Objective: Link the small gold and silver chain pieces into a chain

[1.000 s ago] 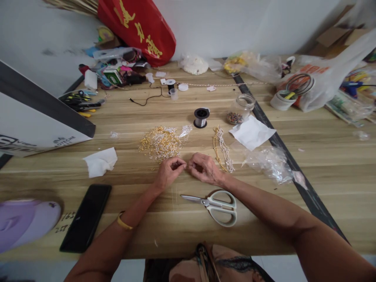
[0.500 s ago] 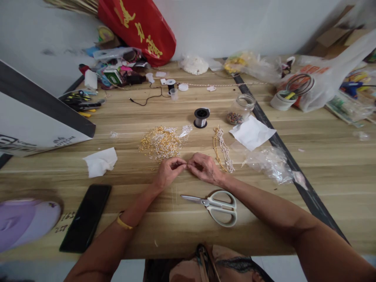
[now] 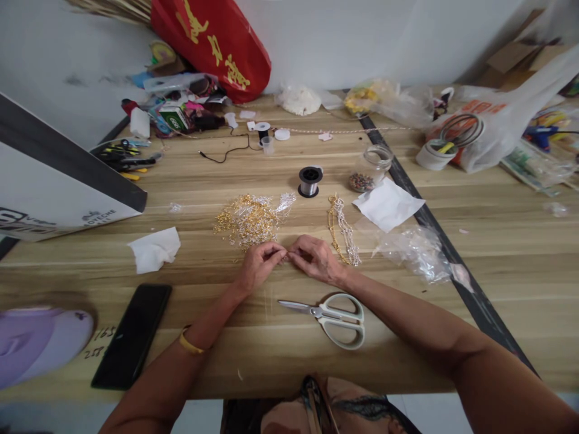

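My left hand [image 3: 261, 265] and my right hand [image 3: 315, 258] meet at the fingertips above the table, both pinched closed. Whatever lies between the fingers is too small to name. Just beyond my left hand spreads a pile of gold and silver chain pieces [image 3: 248, 220]. To the right of my right hand lie gold and silver chains [image 3: 346, 232] stretched out in strands. Scissors [image 3: 321, 313] with pale handles rest below my hands, blades pointing left. A black spool of silvery wire [image 3: 310, 182] stands past the pile.
A glass jar of beads [image 3: 367, 169], a white paper sheet [image 3: 389, 204] and crumpled clear plastic [image 3: 418, 250] sit at the right. On the left are a black phone [image 3: 132, 336], a white tissue [image 3: 155, 249] and a large box [image 3: 58, 187]. A red bag [image 3: 217, 48] leans at the back.
My left fingertips have shifted very slightly left, away from the right ones. Otherwise both hands keep their place, and the things on the table have not moved.
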The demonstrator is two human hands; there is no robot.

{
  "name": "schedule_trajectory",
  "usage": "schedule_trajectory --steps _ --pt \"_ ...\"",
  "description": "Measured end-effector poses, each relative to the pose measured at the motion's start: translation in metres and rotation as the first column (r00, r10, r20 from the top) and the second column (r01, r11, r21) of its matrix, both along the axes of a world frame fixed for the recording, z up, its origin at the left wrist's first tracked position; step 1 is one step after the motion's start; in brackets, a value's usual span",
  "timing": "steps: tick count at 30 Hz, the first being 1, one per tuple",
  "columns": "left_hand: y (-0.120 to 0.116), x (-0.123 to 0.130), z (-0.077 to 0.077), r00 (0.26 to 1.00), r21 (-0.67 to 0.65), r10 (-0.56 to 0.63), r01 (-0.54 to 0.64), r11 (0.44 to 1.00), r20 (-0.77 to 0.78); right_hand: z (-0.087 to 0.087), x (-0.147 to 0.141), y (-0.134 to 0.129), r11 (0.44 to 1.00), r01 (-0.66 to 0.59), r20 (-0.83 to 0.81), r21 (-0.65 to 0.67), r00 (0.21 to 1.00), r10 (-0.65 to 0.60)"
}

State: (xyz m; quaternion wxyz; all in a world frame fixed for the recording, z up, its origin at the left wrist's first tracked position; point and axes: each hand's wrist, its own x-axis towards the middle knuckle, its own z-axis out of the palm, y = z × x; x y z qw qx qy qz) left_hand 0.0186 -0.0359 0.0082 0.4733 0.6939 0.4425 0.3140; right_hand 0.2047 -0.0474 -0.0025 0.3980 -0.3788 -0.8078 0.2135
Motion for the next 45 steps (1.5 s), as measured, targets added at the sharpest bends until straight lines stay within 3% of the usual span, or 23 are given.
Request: schedule_trajectory --steps 23,31,45 --pt "-0.005 0.001 0.005 0.992 0.13 0.02 -0.003 0.991 -0.128 -0.001 0.0 -0.002 0.994 -0.044 -0.007 -0.1 0.999 0.043" --pt "-0.011 0.005 0.004 0.981 0.182 -0.016 0.052 0.982 -0.194 -0.002 -0.001 0.0 0.996 -0.044 -0.018 -0.076 0.999 0.043" --pt "-0.014 0.003 0.0 0.934 0.344 0.002 0.13 0.93 -0.357 0.001 0.001 0.001 0.981 -0.088 -0.047 -0.174 0.996 0.081"
